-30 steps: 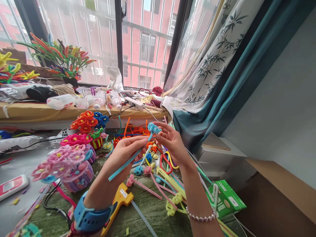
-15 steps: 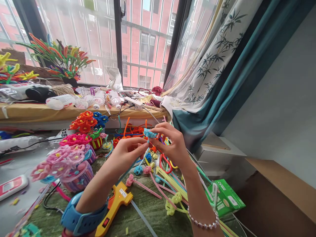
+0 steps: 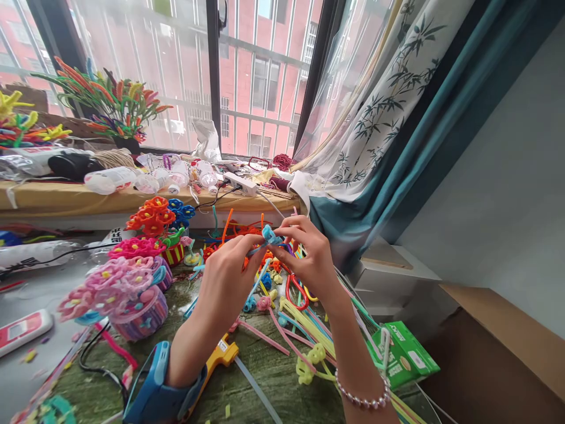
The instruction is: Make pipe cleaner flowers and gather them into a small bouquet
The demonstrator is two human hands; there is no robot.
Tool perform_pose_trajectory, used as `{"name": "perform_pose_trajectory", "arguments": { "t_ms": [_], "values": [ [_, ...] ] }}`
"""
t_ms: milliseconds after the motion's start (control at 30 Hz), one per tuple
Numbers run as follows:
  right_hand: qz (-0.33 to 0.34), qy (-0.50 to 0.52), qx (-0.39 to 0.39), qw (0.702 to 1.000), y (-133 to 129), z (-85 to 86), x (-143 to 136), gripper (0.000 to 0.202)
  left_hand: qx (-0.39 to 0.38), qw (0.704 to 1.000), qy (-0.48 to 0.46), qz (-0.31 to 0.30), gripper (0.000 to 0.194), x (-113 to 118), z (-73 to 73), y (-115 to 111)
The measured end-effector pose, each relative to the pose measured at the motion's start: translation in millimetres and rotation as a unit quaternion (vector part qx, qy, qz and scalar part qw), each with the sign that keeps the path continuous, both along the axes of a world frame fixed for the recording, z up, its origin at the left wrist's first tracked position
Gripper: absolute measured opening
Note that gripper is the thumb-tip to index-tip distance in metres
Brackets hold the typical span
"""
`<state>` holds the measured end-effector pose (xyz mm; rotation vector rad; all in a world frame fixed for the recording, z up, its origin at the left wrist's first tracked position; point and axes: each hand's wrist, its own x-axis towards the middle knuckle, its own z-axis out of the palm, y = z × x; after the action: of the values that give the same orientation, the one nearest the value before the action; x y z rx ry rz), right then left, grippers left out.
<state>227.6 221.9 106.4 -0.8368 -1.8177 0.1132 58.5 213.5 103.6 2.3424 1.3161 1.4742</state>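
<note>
In my head view, I've got a small fuzzy blue flower up in front of me, close to the middle of the view and raised above the cluttered table. My left hand comes in from its 7 o'clock side, thumb and forefinger pinched together at the base of the flower, where a bit of blue stem shows. My right hand is on its 4 o'clock side, with thumb and fingertips closed on the flower's edge and the other fingers curled, a little apart. I can't tell exactly how my left fingertips meet, as the back of that hand covers part of them.

Taking the flower as the centre of the dial, with 12 pointing away from me, a loose pink flower lies at 6 o'clock. Red-handled scissors and a bundle of pale yellow stems are at 5, and a green box at 4. The yellow glue gun sits at 7, partly behind my left wrist and its blue watch. At 8 stands a striped pot of pink flowers, and at 9 a bunch of orange flowers. The white power strip rests on the ledge at 11.
</note>
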Motion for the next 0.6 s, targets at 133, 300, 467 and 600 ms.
{"name": "perform_pose_trajectory", "arguments": {
  "t_ms": [133, 300, 467, 600],
  "values": [
    [0.017, 0.017, -0.012, 1.000, -0.4, 0.9, -0.1, 0.018, 0.066, 0.998, 0.023, 0.007, 0.021, 0.9, 0.7, -2.7],
    [0.038, 0.025, -0.032, 0.998, -1.7, 3.0, -1.6, 0.020, 0.130, 0.991, 0.037, 0.012, 0.020, -0.6, 2.3, -4.0],
    [0.052, 0.030, -0.046, 0.997, -2.0, 3.7, -2.5, 0.021, 0.159, 0.987, 0.023, 0.024, 0.015, -4.2, 4.0, -5.3],
    [0.065, 0.041, -0.052, 0.996, -2.3, 3.2, -4.5, 0.019, 0.171, 0.984, 0.006, 0.042, 0.010, -8.3, 5.1, -6.0]
  ]
}}
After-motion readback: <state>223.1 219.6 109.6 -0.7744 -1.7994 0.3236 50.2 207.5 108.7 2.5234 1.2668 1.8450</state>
